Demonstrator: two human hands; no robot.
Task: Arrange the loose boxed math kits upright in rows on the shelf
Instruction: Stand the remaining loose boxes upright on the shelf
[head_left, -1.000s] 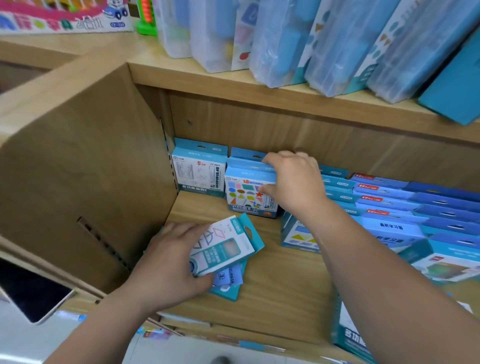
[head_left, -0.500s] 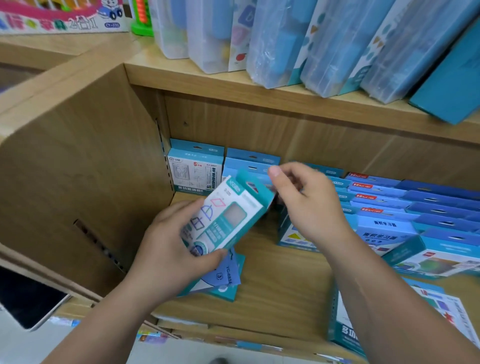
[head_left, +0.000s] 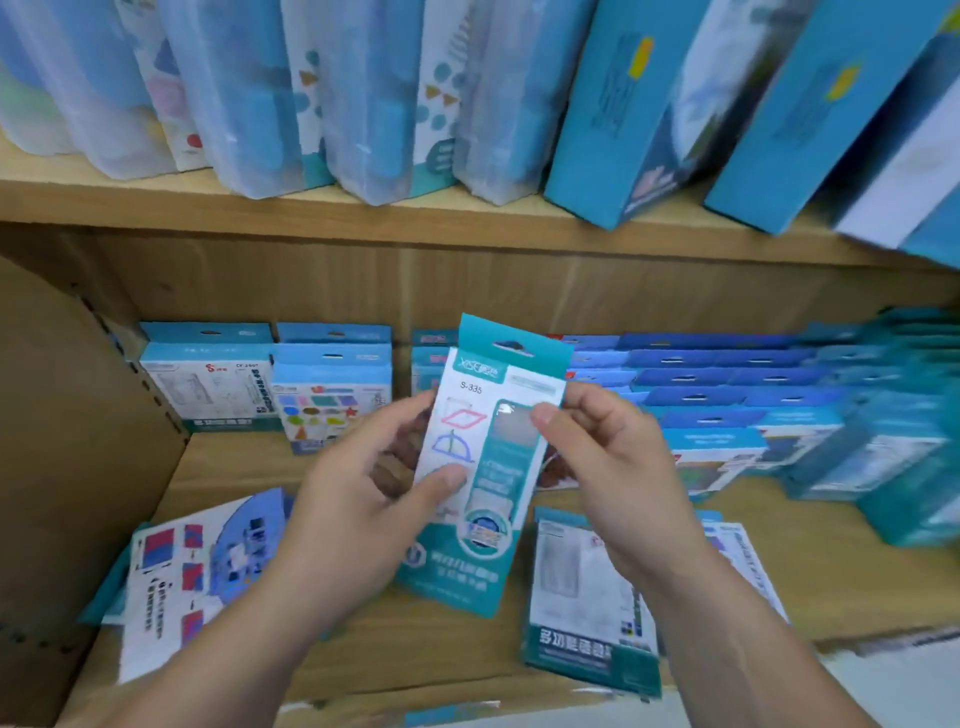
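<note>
You held the S-335 kit (head_left: 493, 462) upright above the shelf (head_left: 415, 649), your left hand (head_left: 353, 519) and right hand (head_left: 613, 478) pinching its edges. Loose kits (head_left: 582, 597) lay flat on the shelf, with upright rows (head_left: 332, 395) at its back.

A boxed kit (head_left: 493, 467) is hanging above the shelf (head_left: 410, 654) between left hand (head_left: 353, 519) and right hand (head_left: 608, 483); upright rows (head_left: 727, 384) are standing behind; one flat kit (head_left: 182, 582) is lying front-left, another flat kit (head_left: 582, 613) front-right.

Head view — down, close on shelf (head_left: 395, 644)
</note>
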